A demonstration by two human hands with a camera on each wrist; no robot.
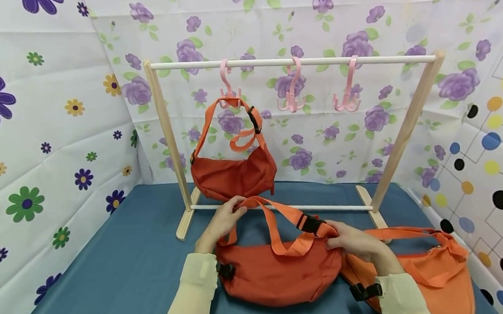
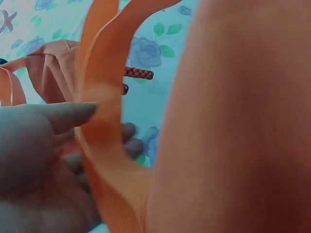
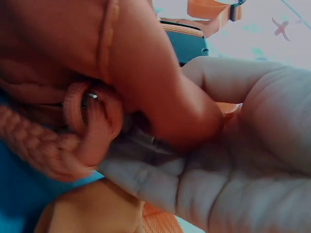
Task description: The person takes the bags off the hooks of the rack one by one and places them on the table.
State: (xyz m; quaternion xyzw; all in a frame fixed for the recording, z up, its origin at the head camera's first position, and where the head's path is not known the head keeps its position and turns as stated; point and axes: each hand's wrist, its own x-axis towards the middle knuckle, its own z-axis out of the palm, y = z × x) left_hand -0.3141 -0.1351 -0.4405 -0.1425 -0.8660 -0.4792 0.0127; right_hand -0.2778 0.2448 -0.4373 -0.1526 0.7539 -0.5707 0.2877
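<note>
A dark orange crossbody bag [image 1: 279,274] is held up in front of the rack by both hands. My left hand [image 1: 224,222] pinches its strap at the upper left; in the left wrist view the orange strap [image 2: 104,104] passes between thumb and fingers. My right hand [image 1: 354,241] grips the bag's upper right end, close to the black buckle [image 1: 310,224]. The right wrist view shows the thumb on one side of the bag's end [image 3: 165,92] and fingers beneath, beside a braided zipper pull [image 3: 43,145]. A similar bag [image 1: 235,177] hangs behind by its strap.
A wooden rack with a white top rod [image 1: 263,63] stands at the back. Pink hooks hang from it; the middle hook [image 1: 291,91] and right hook [image 1: 347,92] bear nothing. A lighter orange bag [image 1: 446,289] lies at right on the blue cloth [image 1: 124,258], partly behind my right forearm.
</note>
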